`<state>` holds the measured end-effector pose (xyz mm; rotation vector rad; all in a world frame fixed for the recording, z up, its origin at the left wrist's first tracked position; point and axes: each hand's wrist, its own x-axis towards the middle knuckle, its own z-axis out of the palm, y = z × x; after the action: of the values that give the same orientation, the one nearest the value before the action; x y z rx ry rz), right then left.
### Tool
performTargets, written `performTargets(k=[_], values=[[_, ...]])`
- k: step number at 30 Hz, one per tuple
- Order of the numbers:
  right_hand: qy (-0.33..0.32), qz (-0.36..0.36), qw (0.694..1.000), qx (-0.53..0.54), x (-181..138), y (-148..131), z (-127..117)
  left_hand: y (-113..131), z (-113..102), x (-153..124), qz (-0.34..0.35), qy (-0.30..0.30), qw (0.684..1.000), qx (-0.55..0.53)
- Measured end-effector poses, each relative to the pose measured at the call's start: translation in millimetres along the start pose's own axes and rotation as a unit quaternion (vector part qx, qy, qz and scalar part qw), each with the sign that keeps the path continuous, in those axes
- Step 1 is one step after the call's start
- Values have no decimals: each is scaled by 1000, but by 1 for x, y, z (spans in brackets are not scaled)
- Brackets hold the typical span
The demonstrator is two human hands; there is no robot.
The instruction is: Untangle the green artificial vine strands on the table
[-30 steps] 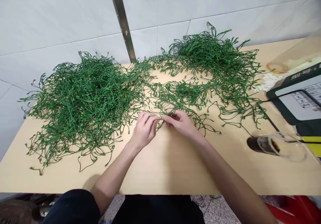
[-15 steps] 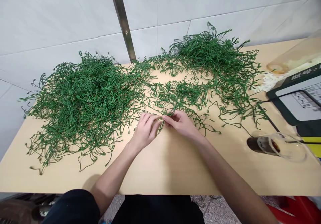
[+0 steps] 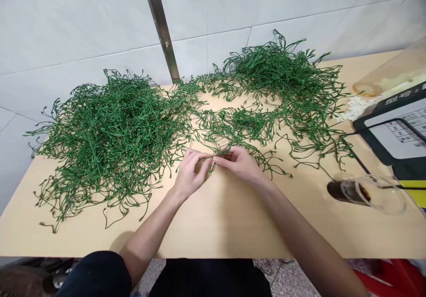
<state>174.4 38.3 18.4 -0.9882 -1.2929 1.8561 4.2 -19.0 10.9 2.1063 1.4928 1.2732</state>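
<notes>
My left hand (image 3: 191, 172) pinches a thin green plastic stem (image 3: 218, 151) between thumb and fingers. Just beside it, my right hand (image 3: 239, 161) is closed on the same stem, thumb and forefinger pressed together, the fingertips of both hands nearly touching. Its exact shape between the fingers is partly hidden. A large tangled heap of green plastic stems (image 3: 109, 124) with small branched tips lies to the left. Another heap of stems (image 3: 276, 70) is at the back right, and looser stems (image 3: 248, 121) spread just beyond my hands.
The wooden table (image 3: 199, 230) meets a tiled wall (image 3: 100, 17) with a metal strip (image 3: 163, 30). On the right are a clear cup of dark liquid (image 3: 353, 191), a dark printed box (image 3: 396, 124), a cable and small white pieces (image 3: 359, 107) by a transparent container (image 3: 382, 79).
My left hand's thumb and fingers have shifted slightly on the stem, and my right fingertips have moved a little left. The heaps look the same.
</notes>
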Motion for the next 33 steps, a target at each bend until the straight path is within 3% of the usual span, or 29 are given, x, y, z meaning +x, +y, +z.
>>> performTargets(k=[6,15,20,24,33], values=[[33,-2,999,3,1,5,0,-3,2,1,73,22,997,10],[61,-8,998,-14,3,5,0,-1,-1,2,39,20,997,71],[33,-3,999,-20,2,1,1,6,-4,2,106,-18,994,19],[19,-22,999,-30,0,-2,1,5,-5,1,116,-55,992,-15],[21,-5,1000,-9,0,1,2,-4,-1,-1,119,-12,993,3]])
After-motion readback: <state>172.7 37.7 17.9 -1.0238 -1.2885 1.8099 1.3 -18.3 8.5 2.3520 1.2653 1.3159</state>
